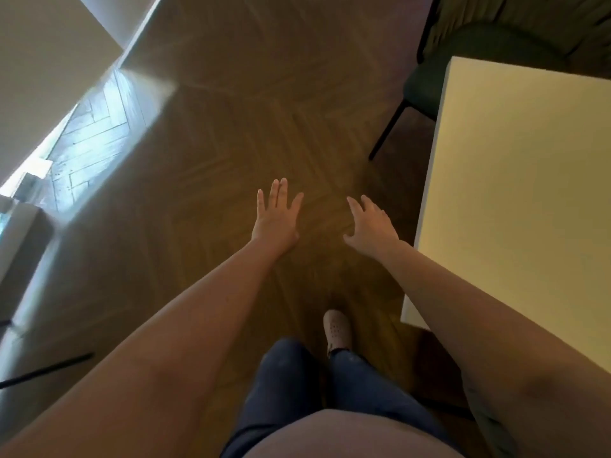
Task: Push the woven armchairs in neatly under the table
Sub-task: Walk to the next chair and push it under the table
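Observation:
Both my arms reach forward over the wooden floor. My left hand (pixel 277 218) is flat with straight fingers and holds nothing. My right hand (pixel 370 228) is spread, fingers relaxed, also holding nothing, just left of the pale table (pixel 515 180). The table's top fills the right side of the view. A dark green armchair (pixel 496 38) stands at the table's far end, its seat partly under the tabletop and one black leg (pixel 386 133) showing. Another dark chair edge (pixel 492 421) shows under my right forearm. No weave is discernible in this blurred view.
Herringbone wood floor (pixel 231 110) stretches ahead. A white wall (pixel 49 44) and a bright strip of lit floor lie at the left. A grey piece of furniture (pixel 20 246) with a thin black leg (pixel 46 370) stands at the left edge. My shoe (pixel 337 328) is below my hands.

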A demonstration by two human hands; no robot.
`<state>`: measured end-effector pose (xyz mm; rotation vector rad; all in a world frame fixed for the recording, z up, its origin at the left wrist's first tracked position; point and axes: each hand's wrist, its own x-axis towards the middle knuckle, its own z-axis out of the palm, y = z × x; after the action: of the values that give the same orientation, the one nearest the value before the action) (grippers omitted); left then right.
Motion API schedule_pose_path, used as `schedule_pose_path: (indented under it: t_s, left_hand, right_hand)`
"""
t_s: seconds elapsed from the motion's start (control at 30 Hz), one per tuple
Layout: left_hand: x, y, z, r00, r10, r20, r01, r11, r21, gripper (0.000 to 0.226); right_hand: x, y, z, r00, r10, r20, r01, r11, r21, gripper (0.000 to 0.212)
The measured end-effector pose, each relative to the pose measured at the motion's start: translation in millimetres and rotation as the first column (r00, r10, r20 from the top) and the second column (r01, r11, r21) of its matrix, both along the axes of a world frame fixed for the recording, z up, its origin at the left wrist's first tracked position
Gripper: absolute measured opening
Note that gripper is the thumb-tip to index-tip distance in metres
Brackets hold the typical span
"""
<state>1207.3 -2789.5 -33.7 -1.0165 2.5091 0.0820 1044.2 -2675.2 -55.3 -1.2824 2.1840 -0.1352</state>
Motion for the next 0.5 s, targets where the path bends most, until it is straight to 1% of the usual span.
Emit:
schedule_pose_path:
  t_s: [0.07,0.27,0.33,0.4,0.5]
  left_hand:
    - [-13.9,-26.0,-1.8,1.000,0.000,0.001,0.000,0.999,0.037,0.081]
    - [-63.5,-133.3,-20.2,1.000,0.027,0.007,-0.028,0.983,0.181,0.077]
    - [-81.9,-185.0,-26.9,1.000,0.006,-0.007,-0.004,0.977,0.214,0.078]
    - [-100.7,-230.2,-29.0,1.000,-0.016,-0.010,0.018,0.975,0.223,0.080]
    - [-133.5,-306.7,-22.4,0.997,-0.078,0.000,0.076,0.970,0.232,0.089]
  right_hand:
    - [-15.6,-21.0,-1.5,1.000,-0.014,0.001,0.014,1.000,0.021,0.085]
    - [-69.0,-116.0,-9.9,0.992,-0.126,-0.021,0.127,0.983,0.135,0.090]
    - [-91.9,-162.8,-12.2,0.981,-0.192,-0.008,0.191,0.971,0.144,0.089]
    - [-112.3,-200.6,-8.7,0.965,-0.261,-0.030,0.263,0.954,0.141,0.089]
    - [-140.2,-263.9,-0.2,0.925,-0.379,-0.036,0.381,0.918,0.113,0.088]
